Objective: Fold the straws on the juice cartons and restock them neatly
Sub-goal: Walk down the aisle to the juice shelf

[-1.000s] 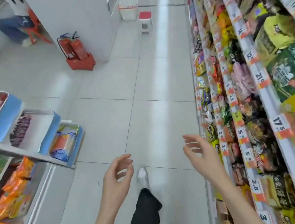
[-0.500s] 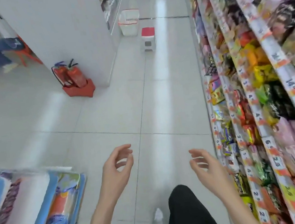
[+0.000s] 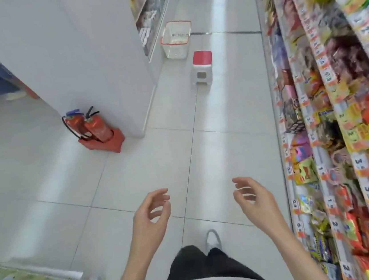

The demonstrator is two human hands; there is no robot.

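Shop aisle, view down onto the tiled floor (image 3: 136,169).

Left hand (image 3: 151,216) and right hand (image 3: 254,198) are raised in front of the body, near centre, apart from each other, palms turned inward. Grip on each: fingers loosely curled, thumb parted from fingers, nothing between them. Reads as hands carried ready while walking, not working.

Juice cartons: none in view, neither on the floor nor in either hand, and no straw. The snack shelving (image 3: 310,110) along the right holds bagged goods behind price tags, too blurred to pick out any carton. Judgement: handling has not begun, and the person is in transit toward wherever the cartons are kept.

One shoe (image 3: 212,240) is forward on the floor, near, below the hands, consistent with a stride.

Far down the aisle, a red-rimmed basket (image 3: 176,39) stands on the floor by the left shelf end, with a red-topped stool (image 3: 202,66) just beside it, nearer. Possibly set out for low-shelf restocking, seat plus carrier, but that is a guess. Basket contents are not readable.

Left: two fire extinguishers (image 3: 93,127) in a red stand at the foot of a white pillar (image 3: 74,48), tucked out of the walkway.

Next need: find the cartons, then a fine fingertip pinch on each straw.
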